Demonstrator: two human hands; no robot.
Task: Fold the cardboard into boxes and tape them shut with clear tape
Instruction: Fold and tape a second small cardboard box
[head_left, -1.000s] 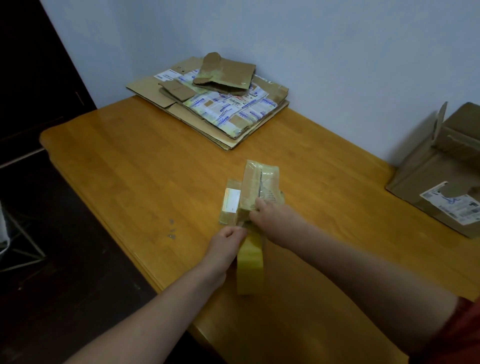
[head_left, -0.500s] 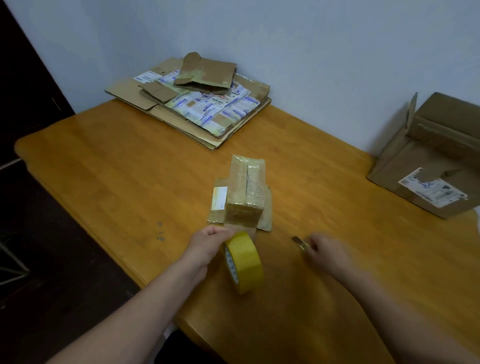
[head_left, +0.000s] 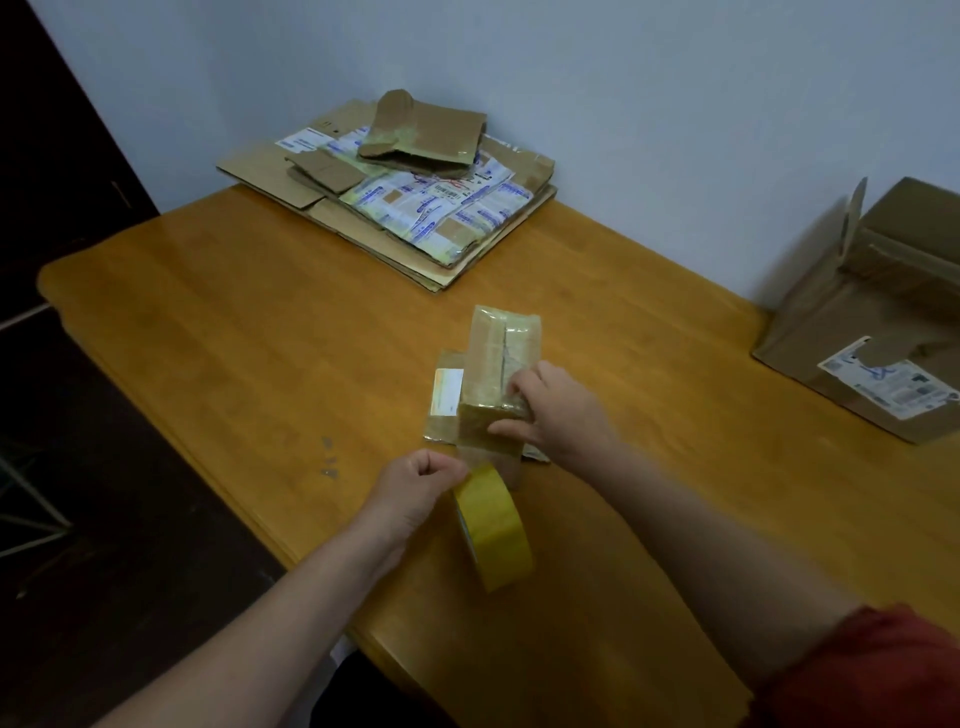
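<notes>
Half a second ago the right hand (head_left: 558, 415) was off to the right on the desk (head_left: 234, 338), beside a small blurred object and clear of the box. Now it is back at the centre of the frame on the small box (head_left: 498, 358), fingers over the top and thumb against the near end face. The tape roll (head_left: 496, 530) in the left hand (head_left: 415, 491), seen edge-on a second ago, is now tilted and shows its side.
</notes>
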